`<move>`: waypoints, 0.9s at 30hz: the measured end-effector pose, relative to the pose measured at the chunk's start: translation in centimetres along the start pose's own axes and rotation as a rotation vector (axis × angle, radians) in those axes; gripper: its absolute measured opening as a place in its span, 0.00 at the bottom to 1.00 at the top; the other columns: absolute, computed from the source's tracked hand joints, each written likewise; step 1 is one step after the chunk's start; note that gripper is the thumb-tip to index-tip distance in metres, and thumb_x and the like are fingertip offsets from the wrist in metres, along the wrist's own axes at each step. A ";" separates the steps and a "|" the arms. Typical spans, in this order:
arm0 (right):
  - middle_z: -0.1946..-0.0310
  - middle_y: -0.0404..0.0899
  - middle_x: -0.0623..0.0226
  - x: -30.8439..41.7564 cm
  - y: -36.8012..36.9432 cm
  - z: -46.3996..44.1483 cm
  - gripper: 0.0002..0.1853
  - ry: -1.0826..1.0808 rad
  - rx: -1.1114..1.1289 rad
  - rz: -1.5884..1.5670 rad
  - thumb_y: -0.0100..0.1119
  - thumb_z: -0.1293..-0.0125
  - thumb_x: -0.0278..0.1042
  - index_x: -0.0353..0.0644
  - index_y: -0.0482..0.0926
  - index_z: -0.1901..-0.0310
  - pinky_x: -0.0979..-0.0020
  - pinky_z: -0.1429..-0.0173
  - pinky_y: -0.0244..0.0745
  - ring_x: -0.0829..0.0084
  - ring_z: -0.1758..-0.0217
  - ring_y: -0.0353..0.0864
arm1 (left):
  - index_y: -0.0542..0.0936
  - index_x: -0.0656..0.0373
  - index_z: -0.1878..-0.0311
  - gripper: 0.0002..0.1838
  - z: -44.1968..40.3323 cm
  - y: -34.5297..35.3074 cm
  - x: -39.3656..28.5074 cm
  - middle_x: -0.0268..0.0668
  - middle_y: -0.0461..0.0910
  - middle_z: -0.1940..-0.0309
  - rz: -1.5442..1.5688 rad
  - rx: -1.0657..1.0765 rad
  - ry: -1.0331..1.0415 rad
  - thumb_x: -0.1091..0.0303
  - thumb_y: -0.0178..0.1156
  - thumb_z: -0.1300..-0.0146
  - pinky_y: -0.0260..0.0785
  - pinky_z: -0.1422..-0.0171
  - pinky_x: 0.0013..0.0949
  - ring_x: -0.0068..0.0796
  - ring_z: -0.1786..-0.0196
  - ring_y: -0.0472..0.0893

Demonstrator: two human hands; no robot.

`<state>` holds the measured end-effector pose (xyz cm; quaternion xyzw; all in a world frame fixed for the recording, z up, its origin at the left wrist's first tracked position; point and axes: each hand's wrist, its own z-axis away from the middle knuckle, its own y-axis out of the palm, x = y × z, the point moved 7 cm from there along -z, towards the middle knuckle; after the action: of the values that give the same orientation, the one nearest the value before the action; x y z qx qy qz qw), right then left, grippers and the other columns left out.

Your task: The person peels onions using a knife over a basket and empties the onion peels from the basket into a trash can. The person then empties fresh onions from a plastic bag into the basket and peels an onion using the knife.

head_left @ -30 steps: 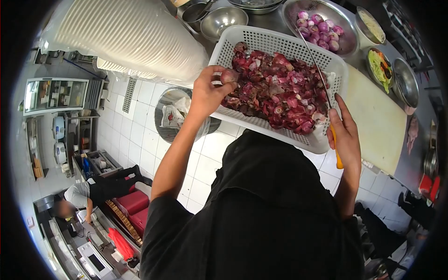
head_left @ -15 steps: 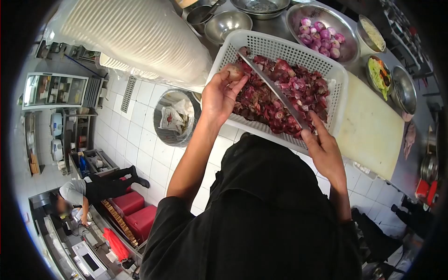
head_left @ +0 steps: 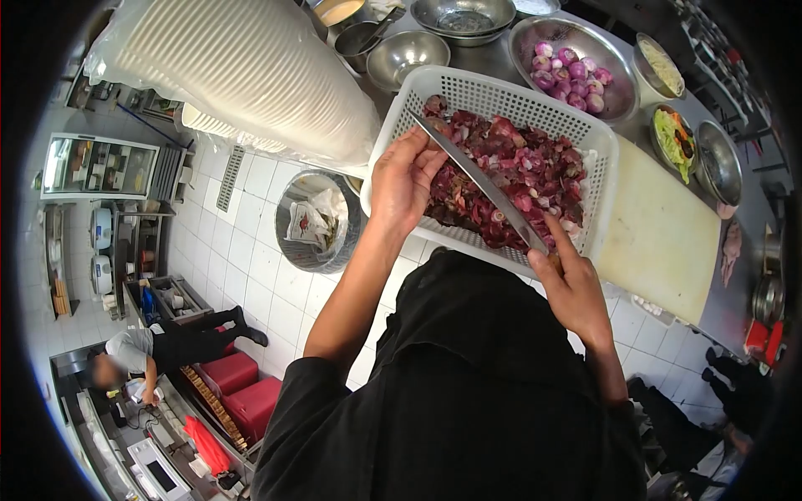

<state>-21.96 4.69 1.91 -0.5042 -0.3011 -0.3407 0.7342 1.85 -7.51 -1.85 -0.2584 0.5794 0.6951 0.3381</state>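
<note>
My right hand [head_left: 576, 288] grips a long knife [head_left: 484, 182] near its handle end, with the blade slanting up and left over a white perforated basket [head_left: 501, 90]. Red onion skins [head_left: 530, 154] heap inside the basket. At the basket's left side, my left hand [head_left: 403, 179] has its fingers curled round an onion, which the blade and fingers now mostly hide. The blade's far part lies against or just in front of those fingertips. Beyond the basket, peeled purple onions [head_left: 575, 79] sit in a steel bowl [head_left: 625, 77].
A pale cutting board [head_left: 660, 230] lies right of the basket. Bowls of cut vegetables [head_left: 675, 138] and shredded food [head_left: 662, 65] stand farther right. Bagged stacked containers [head_left: 251, 67] rise at left, above a lined bin [head_left: 322, 221]. Another person [head_left: 134, 346] works at lower left.
The knife has shifted slightly left, its blade now crossing the onion in my left hand. That onion showed plainly before. My view has tilted a little, moving the basket lower in it.
</note>
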 end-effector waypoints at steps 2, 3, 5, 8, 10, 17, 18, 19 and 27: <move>0.81 0.75 0.59 0.0 0.1 0.1 0.33 -0.018 -0.003 0.016 0.56 0.27 0.46 0.41 0.60 0.27 0.64 0.66 0.71 0.61 0.78 0.78 | 0.76 0.72 0.45 0.16 0.0 0.0 0.0 0.46 0.80 0.48 -0.013 -0.014 0.011 0.69 0.53 0.29 0.75 0.38 0.35 0.34 0.47 0.80; 0.81 0.75 0.58 0.0 0.1 0.1 0.33 -0.025 -0.002 0.026 0.56 0.27 0.46 0.40 0.60 0.27 0.63 0.66 0.72 0.60 0.78 0.78 | 0.76 0.72 0.46 0.16 0.0 -0.1 0.1 0.46 0.80 0.48 -0.019 -0.018 0.016 0.70 0.53 0.29 0.75 0.38 0.36 0.35 0.46 0.80; 0.81 0.76 0.57 0.1 0.1 0.1 0.33 -0.034 -0.003 0.040 0.56 0.27 0.46 0.40 0.60 0.27 0.63 0.65 0.72 0.58 0.77 0.80 | 0.76 0.72 0.46 0.15 0.0 -0.2 0.3 0.47 0.80 0.48 -0.024 -0.029 0.021 0.70 0.52 0.30 0.75 0.38 0.37 0.36 0.45 0.80; 0.80 0.78 0.55 0.6 0.1 0.2 0.33 -0.036 -0.011 0.066 0.55 0.27 0.46 0.40 0.60 0.27 0.61 0.64 0.74 0.55 0.74 0.82 | 0.77 0.72 0.47 0.15 0.1 -0.2 0.4 0.47 0.80 0.49 -0.023 -0.027 0.023 0.70 0.52 0.30 0.75 0.38 0.38 0.37 0.45 0.80; 0.78 0.80 0.53 0.9 0.1 0.3 0.33 -0.033 -0.018 0.108 0.54 0.27 0.47 0.40 0.59 0.26 0.58 0.64 0.75 0.51 0.72 0.83 | 0.77 0.72 0.47 0.15 0.0 -0.1 0.6 0.46 0.81 0.50 -0.025 0.004 0.026 0.70 0.52 0.30 0.75 0.38 0.39 0.36 0.46 0.80; 0.75 0.81 0.47 1.6 0.9 -0.3 0.32 -0.163 -0.066 0.187 0.51 0.25 0.46 0.39 0.57 0.27 0.50 0.62 0.76 0.44 0.69 0.83 | 0.77 0.72 0.50 0.12 0.9 0.6 2.1 0.44 0.82 0.54 -0.030 -0.008 -0.013 0.72 0.53 0.29 0.76 0.42 0.36 0.32 0.53 0.82; 0.76 0.81 0.47 1.8 1.0 -0.6 0.32 -0.195 -0.089 0.200 0.51 0.25 0.46 0.38 0.57 0.27 0.50 0.63 0.76 0.45 0.69 0.83 | 0.77 0.71 0.49 0.13 1.3 1.1 2.2 0.44 0.82 0.53 -0.045 0.006 -0.021 0.71 0.53 0.28 0.75 0.41 0.36 0.32 0.52 0.82; 0.76 0.81 0.47 1.9 1.2 -0.8 0.32 -0.225 -0.110 0.213 0.51 0.25 0.45 0.37 0.58 0.27 0.50 0.63 0.76 0.45 0.70 0.83 | 0.77 0.70 0.49 0.13 1.6 1.4 2.5 0.43 0.82 0.53 -0.061 0.021 -0.031 0.70 0.53 0.28 0.75 0.39 0.37 0.33 0.51 0.82; 0.79 0.80 0.48 3.4 1.9 -2.8 0.33 -0.406 -0.180 0.210 0.52 0.26 0.45 0.29 0.59 0.30 0.53 0.68 0.76 0.47 0.74 0.82 | 0.78 0.70 0.49 0.11 2.3 1.2 5.1 0.43 0.82 0.54 -0.048 0.036 -0.059 0.74 0.54 0.29 0.77 0.43 0.36 0.33 0.52 0.83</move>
<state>-18.15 1.87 2.64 -0.6541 -0.3569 -0.1797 0.6422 -2.25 -4.46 -4.50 -0.2455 0.5755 0.6834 0.3762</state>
